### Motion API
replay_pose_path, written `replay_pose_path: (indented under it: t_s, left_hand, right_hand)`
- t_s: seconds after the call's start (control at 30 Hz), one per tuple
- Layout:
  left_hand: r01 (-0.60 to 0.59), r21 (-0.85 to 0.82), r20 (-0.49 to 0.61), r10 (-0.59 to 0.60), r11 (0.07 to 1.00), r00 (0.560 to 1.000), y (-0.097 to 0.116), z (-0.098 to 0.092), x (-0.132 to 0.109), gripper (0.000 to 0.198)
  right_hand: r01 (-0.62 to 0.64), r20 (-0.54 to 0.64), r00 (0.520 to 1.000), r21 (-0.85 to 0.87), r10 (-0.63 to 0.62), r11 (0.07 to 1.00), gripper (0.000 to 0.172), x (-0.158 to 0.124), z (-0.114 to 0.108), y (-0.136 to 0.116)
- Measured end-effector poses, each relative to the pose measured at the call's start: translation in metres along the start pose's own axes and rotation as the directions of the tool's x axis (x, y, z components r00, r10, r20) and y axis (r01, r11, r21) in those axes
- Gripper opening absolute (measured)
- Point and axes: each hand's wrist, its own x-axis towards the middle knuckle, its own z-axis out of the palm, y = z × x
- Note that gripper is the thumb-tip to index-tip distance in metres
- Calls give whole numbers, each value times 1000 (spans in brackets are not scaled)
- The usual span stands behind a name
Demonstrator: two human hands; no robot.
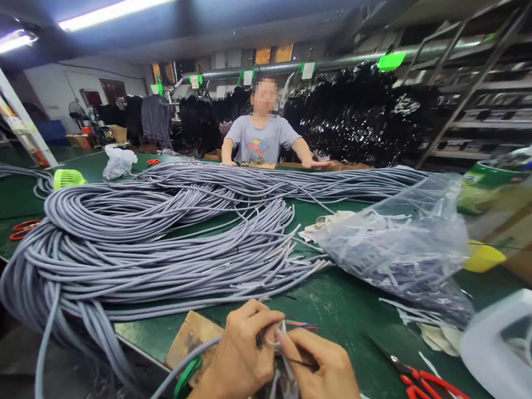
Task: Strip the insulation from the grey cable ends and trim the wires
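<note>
At the table's front edge my left hand (245,348) is closed round the end of a grey cable (194,357), which runs down to the lower left. Thin coloured wires (301,325), red and blue among them, stick out beyond my fingers. Close beside it, my right hand (318,371) is closed in a pinch on pale, translucent strips (285,396) at the cable end. The strips hang down between both hands. Below my left wrist are a wooden block (194,330) and a green ring-shaped handle (187,377). My fingers partly hide the cable end.
Large bundles of grey cable (156,264) cover the green table (331,306). Red-handled scissors (435,391), a white fan (501,347) and a clear bag of strips (397,250) are on the right. A person (263,133) sits opposite. Red-handled scissors (23,229) lie left.
</note>
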Motion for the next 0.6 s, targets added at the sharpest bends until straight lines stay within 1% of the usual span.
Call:
replay_pose_path:
  t_s: [0.1,0.2,0.23,0.3,0.33,0.37,0.43,0.47,0.53,0.6]
  left_hand:
    - [41,36,69,-43,999,997,-1,2,1,33]
    - [65,54,174,-73,996,982,-2,2,2,35]
    - [53,35,221,-60,998,974,-2,2,3,33]
    - [-1,-48,312,16,999,950,-2,0,2,25]
    - [-35,-102,336,68,994,939,-1,-1,1,20]
    - [-65,-149,337,113,987,935,-1,-2,-1,16]
    - [-114,-204,270,168,972,948,0,-5,-3,16]
    - [-130,-209,217,175,969,960,0,-6,-4,19]
    - [-123,-205,101,146,971,984,0,-8,-3,24]
    - [-65,-212,-13,64,975,998,0,-8,-2,26]
  right_hand:
    - [46,25,999,-121,-44,992,43,-4,-2,1]
    - [88,91,994,-270,-66,959,35,-5,-16,0]
    - [99,123,990,-303,-65,948,34,-3,-23,-2]
    - [110,229,973,-321,-36,941,34,7,-40,-10]
    - [119,298,954,-302,-24,946,34,14,-49,-14]
    - [123,364,931,-272,-16,954,35,23,-57,-19]
    - [94,461,888,-185,2,978,38,39,-69,-25]
    - [52,480,877,-133,19,990,40,45,-71,-27]
    - [-53,475,879,-11,52,999,43,51,-69,-26]
    - [-149,417,904,107,92,983,44,46,-59,-22]
